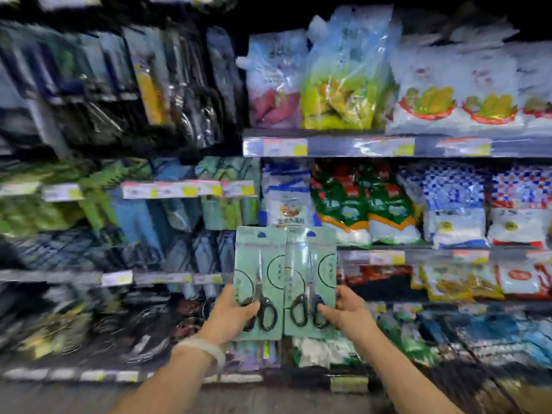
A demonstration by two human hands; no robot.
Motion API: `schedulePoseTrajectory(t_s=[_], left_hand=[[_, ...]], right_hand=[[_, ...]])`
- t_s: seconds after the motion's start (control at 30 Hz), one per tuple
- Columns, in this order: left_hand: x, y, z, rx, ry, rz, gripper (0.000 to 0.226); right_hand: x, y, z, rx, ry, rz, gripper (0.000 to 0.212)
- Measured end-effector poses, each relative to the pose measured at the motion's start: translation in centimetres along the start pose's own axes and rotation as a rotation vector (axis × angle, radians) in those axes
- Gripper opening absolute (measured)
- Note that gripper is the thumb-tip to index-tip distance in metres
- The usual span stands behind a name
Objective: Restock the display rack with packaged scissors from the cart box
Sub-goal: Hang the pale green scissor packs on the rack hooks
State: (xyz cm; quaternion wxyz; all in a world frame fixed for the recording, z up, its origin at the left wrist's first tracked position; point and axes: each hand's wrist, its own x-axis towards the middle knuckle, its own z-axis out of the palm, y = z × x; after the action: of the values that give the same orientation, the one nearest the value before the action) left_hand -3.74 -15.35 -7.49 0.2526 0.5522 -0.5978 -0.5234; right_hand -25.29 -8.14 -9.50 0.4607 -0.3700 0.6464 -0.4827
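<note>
Two bare forearms reach up from the bottom of the frame, the left one wearing a pale wristband [206, 349]. The left hand [231, 312] grips the lower left edge of one scissors pack [259, 282], thumb across the black handles; the right hand [346, 309] pinches the lower right edge of a second pack [310, 282]. Both green cards stand upright, side by side and touching, just below the frame's centre, each showing black-handled scissors under clear plastic. Behind them, at left, the display rack [125, 204] carries blurred hanging packages in dark, green and blue tones, with price tags [170, 189] along its rails. At right, shelves [388, 146] hold bagged goods: white bags with red and yellow print in the upper right, green-and-red bags [364, 204] and blue-checked bags [457, 201] in the row below.
</note>
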Motion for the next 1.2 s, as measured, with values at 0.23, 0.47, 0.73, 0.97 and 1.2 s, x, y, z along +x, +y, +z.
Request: schedulePoseTrajectory(t_s=[0.23, 0.47, 0.73, 0.97, 1.2], left_hand=[[-4.1, -4.8, -12.7, -0.145, 0.229, -0.071, 0.016], [-3.9, -10.2, -21.6, -0.298, 0.421, -0.156, 0.030], [1.1, -12.0, -32.0, -0.305, 0.525, -0.201, 0.038], [6.0, -12.0, -40.6, -0.326, 0.525, -0.142, 0.023], [10.0, -16.8, -49.5, -0.345, 0.539, -0.203, 0.025]], right_hand=[[2.5, -3.6, 14.2, -0.121, -0.288, -0.088, 0.030], [5.0, -5.2, 26.0, -0.190, -0.451, -0.110, 0.029], [10.9, -8.3, 37.7, -0.238, -0.531, -0.129, 0.024], [17.3, -9.8, 47.5, -0.234, -0.567, -0.088, 0.027], [21.1, -9.0, 56.8, -0.297, -0.524, 0.000, 0.026]])
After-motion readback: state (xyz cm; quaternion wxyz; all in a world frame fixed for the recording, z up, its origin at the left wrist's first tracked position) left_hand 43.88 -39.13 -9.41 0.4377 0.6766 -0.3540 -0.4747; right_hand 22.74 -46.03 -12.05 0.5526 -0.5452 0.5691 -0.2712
